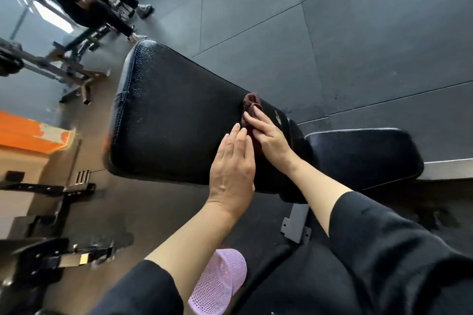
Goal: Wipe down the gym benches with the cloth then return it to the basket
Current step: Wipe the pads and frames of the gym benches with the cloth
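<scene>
A black padded gym bench [174, 115] fills the middle of the view, its seat pad [363, 156] off to the right. A dark red cloth [252, 105] lies bunched on the bench's far edge. My right hand [268, 135] presses down on the cloth with its fingers stretched over it. My left hand [231, 169] rests flat on the bench pad just beside it, fingers straight. A lilac mesh basket [220, 281] lies on the floor below my left forearm.
A person in black sits on another bench [84, 36] at the far left. Metal racks and frames [51, 192] stand along the left side. Dark rubber floor tiles [358, 33] spread beyond the bench. A grey bench bracket [295, 227] sticks out under the pad.
</scene>
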Motion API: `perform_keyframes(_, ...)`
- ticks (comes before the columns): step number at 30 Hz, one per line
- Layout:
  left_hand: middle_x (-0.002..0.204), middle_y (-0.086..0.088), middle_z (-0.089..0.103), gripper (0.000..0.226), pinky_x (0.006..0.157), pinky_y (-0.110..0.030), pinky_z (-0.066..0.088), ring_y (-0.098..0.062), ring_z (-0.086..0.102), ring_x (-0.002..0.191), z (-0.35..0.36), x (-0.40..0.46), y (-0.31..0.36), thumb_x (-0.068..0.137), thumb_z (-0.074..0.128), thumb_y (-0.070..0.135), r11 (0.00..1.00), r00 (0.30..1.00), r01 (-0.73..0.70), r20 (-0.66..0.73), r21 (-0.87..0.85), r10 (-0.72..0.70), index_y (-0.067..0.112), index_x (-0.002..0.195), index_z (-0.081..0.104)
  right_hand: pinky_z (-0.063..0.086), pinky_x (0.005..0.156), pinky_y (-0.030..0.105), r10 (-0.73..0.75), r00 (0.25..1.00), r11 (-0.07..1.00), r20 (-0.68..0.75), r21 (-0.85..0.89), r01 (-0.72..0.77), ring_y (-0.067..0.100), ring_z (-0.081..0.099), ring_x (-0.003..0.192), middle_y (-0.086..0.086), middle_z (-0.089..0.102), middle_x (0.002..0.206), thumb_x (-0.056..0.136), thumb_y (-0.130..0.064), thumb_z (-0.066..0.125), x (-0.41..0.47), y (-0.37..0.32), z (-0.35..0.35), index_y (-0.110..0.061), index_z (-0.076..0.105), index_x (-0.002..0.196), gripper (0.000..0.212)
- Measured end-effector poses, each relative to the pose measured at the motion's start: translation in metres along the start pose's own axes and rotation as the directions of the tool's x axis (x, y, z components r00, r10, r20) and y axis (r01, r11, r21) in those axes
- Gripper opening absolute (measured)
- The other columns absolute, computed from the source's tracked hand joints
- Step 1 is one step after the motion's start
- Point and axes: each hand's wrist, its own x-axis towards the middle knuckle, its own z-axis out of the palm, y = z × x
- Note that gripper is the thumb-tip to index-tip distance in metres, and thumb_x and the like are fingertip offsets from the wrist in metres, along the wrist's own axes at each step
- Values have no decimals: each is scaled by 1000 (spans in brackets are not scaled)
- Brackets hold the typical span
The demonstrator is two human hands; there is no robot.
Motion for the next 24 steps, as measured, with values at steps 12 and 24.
perform_keyframes(12,122,-20,62,59,108,-41,39,-33,57,120,2,21,-6,65,72,14,984,982,-94,178,153,66,-5,120,62,8,109,9,48,988,990,-143,-124,-66,15,25,145,2,31,156,94,5,43,36,14,-19,-11,56,135,46)
perform_keyframes(24,126,-14,60,71,102,-39,27,-30,54,119,-2,34,-18,63,78,38,960,972,-156,210,230,108,2,123,62,10,114,16,39,986,965,-163,-249,-80,18,24,146,3,28,158,97,-3,44,56,14,-20,-16,52,139,45)
